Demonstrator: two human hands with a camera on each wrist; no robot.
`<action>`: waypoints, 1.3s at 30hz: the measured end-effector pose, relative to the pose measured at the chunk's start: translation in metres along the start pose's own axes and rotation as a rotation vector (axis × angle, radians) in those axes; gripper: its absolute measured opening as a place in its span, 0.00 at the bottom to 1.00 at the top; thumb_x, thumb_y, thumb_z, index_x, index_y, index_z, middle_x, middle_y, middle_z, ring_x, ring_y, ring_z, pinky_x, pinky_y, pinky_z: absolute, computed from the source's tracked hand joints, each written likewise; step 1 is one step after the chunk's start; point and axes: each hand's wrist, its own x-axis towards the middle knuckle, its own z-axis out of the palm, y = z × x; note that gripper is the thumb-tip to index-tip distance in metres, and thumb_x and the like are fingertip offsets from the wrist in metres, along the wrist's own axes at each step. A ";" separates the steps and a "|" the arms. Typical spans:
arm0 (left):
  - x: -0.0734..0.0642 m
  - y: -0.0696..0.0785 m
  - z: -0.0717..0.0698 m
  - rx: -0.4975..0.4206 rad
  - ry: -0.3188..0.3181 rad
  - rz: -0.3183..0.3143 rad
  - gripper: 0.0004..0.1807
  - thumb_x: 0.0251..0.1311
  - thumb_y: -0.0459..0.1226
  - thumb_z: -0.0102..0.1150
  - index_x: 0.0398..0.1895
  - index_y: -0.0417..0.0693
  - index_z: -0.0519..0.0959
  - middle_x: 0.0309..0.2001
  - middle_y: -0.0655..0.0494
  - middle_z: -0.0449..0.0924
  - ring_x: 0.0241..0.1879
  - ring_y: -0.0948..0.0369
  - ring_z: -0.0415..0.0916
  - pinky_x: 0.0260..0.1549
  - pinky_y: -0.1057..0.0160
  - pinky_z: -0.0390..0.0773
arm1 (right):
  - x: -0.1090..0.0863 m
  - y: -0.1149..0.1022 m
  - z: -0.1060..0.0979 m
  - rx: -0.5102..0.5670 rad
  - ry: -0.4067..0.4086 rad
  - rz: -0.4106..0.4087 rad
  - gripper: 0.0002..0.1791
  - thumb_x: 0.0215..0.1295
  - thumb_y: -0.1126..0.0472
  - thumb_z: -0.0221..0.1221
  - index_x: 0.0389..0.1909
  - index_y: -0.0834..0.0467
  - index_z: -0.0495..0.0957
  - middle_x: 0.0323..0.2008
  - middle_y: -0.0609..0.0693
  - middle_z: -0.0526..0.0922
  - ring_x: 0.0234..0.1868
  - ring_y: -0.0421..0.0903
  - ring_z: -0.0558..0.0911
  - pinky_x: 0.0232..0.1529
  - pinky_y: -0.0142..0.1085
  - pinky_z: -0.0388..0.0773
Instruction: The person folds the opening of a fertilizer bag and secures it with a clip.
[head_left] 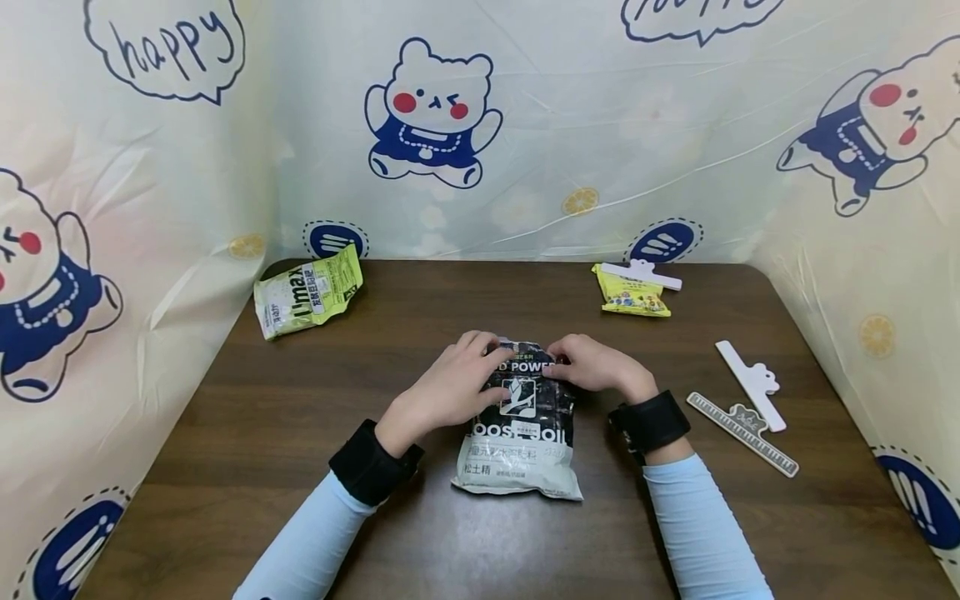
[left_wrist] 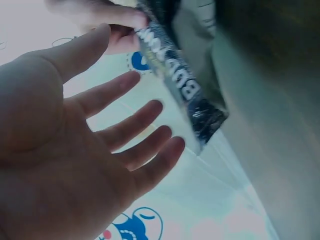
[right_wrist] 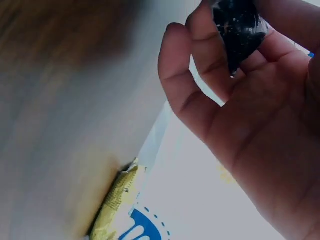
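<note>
A black-and-silver soil bag [head_left: 517,462] lies flat near the middle of the table, its printed front facing up. My right hand [head_left: 596,364] pinches its top right edge between thumb and curled fingers; the right wrist view shows a dark corner of the soil bag [right_wrist: 239,32] in those fingers. Over the upper left side of the bag reaches my left hand [head_left: 453,381]. In the left wrist view its fingers [left_wrist: 145,120] are spread and stand apart from the bag's folded top [left_wrist: 175,75].
To the right on the brown table [head_left: 300,467] lie a white sealing clip [head_left: 742,375] and a grey sealing clip [head_left: 738,429], touching or overlapping. A yellow packet [head_left: 630,298] at the back right carries another white clip [head_left: 648,275]. At the back left rests a green-and-white bag [head_left: 307,296].
</note>
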 end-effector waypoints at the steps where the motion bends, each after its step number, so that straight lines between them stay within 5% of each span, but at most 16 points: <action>1: 0.000 -0.001 0.001 -0.005 0.015 0.008 0.32 0.71 0.48 0.65 0.73 0.48 0.72 0.70 0.42 0.70 0.72 0.45 0.62 0.66 0.38 0.71 | 0.000 -0.001 -0.001 -0.001 0.006 -0.011 0.11 0.77 0.61 0.59 0.30 0.57 0.80 0.25 0.46 0.71 0.28 0.44 0.73 0.35 0.40 0.70; 11: 0.003 -0.006 0.003 -0.011 0.112 0.030 0.31 0.69 0.49 0.67 0.70 0.49 0.73 0.72 0.42 0.68 0.73 0.45 0.62 0.69 0.33 0.65 | -0.011 -0.025 -0.015 0.029 0.017 -0.110 0.11 0.77 0.60 0.60 0.32 0.56 0.80 0.26 0.45 0.73 0.29 0.44 0.74 0.36 0.41 0.72; 21: 0.004 -0.008 -0.001 0.021 0.211 0.087 0.30 0.66 0.50 0.70 0.67 0.47 0.76 0.63 0.47 0.81 0.66 0.51 0.75 0.74 0.27 0.51 | -0.020 -0.042 -0.019 0.047 0.053 -0.136 0.06 0.78 0.61 0.59 0.40 0.55 0.84 0.33 0.49 0.82 0.35 0.46 0.79 0.41 0.44 0.77; 27: 0.000 -0.007 -0.009 0.029 0.257 0.132 0.22 0.65 0.47 0.71 0.58 0.48 0.82 0.54 0.49 0.88 0.58 0.52 0.82 0.73 0.34 0.62 | -0.024 -0.052 -0.021 0.026 0.090 -0.163 0.07 0.79 0.61 0.58 0.38 0.55 0.81 0.29 0.47 0.77 0.32 0.46 0.77 0.37 0.42 0.74; 32: -0.002 -0.005 -0.016 0.061 0.309 0.180 0.16 0.65 0.47 0.71 0.49 0.49 0.86 0.46 0.53 0.90 0.50 0.55 0.84 0.63 0.46 0.75 | -0.029 -0.059 -0.022 0.020 0.126 -0.164 0.09 0.80 0.61 0.57 0.35 0.55 0.78 0.27 0.47 0.73 0.30 0.45 0.75 0.35 0.42 0.74; 39: -0.006 0.003 -0.024 0.071 0.375 0.214 0.14 0.64 0.47 0.72 0.46 0.50 0.86 0.42 0.55 0.91 0.45 0.56 0.85 0.53 0.48 0.80 | -0.037 -0.068 -0.027 0.047 0.217 -0.151 0.04 0.74 0.61 0.64 0.36 0.54 0.83 0.28 0.47 0.81 0.31 0.46 0.78 0.33 0.43 0.76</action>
